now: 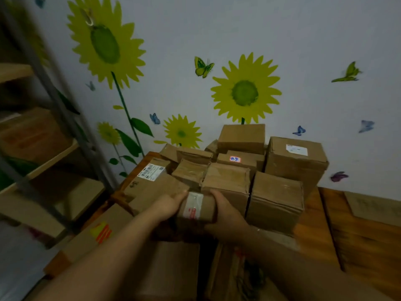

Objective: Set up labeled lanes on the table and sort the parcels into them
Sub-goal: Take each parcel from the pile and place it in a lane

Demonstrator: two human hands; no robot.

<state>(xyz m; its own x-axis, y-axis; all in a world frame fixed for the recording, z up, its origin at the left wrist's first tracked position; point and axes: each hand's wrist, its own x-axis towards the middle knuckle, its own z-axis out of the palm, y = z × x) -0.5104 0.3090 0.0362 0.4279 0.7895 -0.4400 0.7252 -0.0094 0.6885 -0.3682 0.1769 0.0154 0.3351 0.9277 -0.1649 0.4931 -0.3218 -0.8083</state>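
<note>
We record a wooden table (314,231) carrying a heap of brown parcels (275,200). At the heap's near edge we find one small taped parcel (196,208), gripped between the left hand (170,206) and the right hand (226,215), with the fingers of both curled round its ends.

The wooden tabletop (314,231) stands against the wall. A heap of brown cardboard parcels (275,200) crowds its middle toward twelve o'clock. A flat cardboard sheet (373,208) lies at three o'clock, and a box (97,235) with a yellow-orange mark sits at nine o'clock.
</note>
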